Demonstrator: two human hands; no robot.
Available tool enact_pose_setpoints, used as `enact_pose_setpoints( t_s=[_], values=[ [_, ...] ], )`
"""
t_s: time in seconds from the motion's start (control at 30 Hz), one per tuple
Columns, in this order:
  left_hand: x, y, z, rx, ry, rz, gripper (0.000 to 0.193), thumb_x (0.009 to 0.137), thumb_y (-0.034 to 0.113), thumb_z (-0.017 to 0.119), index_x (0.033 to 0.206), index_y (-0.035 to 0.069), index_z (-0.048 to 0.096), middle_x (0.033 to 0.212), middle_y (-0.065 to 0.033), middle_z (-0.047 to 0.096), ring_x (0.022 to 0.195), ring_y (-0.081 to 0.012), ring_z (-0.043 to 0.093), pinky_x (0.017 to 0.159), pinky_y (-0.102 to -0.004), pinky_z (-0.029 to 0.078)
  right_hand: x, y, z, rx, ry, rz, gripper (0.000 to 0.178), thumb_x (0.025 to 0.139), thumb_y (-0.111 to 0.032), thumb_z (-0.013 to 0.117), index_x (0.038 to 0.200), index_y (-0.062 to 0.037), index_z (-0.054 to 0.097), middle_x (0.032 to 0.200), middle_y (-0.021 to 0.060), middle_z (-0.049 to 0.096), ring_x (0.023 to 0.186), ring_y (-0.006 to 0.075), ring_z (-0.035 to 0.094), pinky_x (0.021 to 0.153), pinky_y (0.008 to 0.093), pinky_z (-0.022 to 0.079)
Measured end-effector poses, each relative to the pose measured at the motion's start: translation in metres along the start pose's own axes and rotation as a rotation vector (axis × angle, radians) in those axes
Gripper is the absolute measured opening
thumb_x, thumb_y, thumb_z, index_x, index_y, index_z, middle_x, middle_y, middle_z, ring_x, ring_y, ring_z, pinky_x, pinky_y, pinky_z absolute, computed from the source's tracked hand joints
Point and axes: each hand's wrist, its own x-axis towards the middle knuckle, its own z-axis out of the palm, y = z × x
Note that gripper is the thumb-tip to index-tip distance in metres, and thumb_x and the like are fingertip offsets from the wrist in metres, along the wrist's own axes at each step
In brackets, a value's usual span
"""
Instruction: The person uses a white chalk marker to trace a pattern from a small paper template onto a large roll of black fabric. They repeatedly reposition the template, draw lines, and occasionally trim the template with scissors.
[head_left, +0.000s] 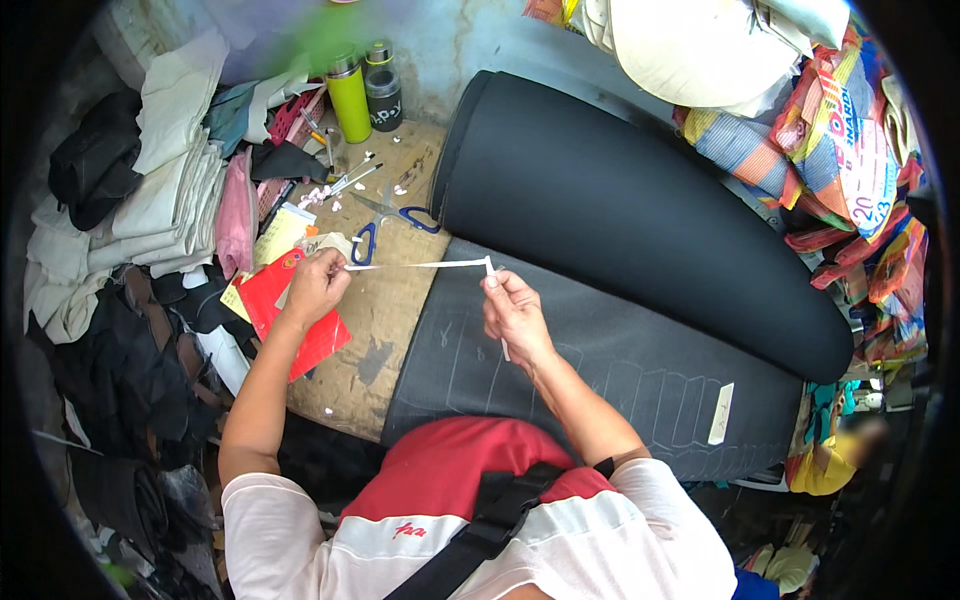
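Observation:
A narrow white strip (425,265) is stretched nearly level between my hands, above the wooden table and the edge of the black cloth. My left hand (318,287) pinches its left end, over a red booklet (318,345). In the closed fingers of my right hand (515,315) is the other end. The strip bends sharply there, and a short piece shows below that hand. Beneath my right hand lies black cloth (600,375) with pale outlines drawn on it. Just beyond my left hand are blue-handled scissors (365,240), their blades apart on the table.
A thick black fabric roll (620,210) lies across the back of the table. Pens (352,180), a green bottle (347,102) and a dark bottle (383,95) stand or lie behind the scissors. Folded pale cloth (165,200) is piled left. A white label (720,413) rests on the cloth.

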Motion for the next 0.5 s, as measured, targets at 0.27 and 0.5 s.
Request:
enact_pose_setpoints(
  t_s=[0.27, 0.5],
  values=[
    [0.008, -0.011, 0.005, 0.078, -0.014, 0.005, 0.012, 0.074, 0.010, 0.056, 0.076, -0.002, 0.055, 0.068, -0.0176, 0.059, 0.062, -0.0303, 0.059, 0.058, -0.0379, 0.046, 0.009, -0.003, 0.002, 0.105, 0.050, -0.037, 0.012, 0.095, -0.024, 0.052, 0.099, -0.0124, 0.055, 0.059, -0.0049, 0.043, 0.045, 0.0032, 0.033, 0.043, 0.0208, 0.032],
    [0.005, -0.033, 0.010, 0.280, 0.077, 0.009, 0.012, 0.075, 0.011, 0.058, 0.077, -0.001, 0.058, 0.069, -0.0187, 0.059, 0.060, -0.0319, 0.059, 0.058, -0.0409, 0.047, 0.016, -0.002, 0.002, -0.075, 0.181, -0.065, 0.021, 0.094, -0.030, 0.053, 0.089, -0.0103, 0.054, 0.056, -0.0048, 0.038, 0.044, 0.0055, 0.030, 0.046, 0.0236, 0.033]
  ],
)
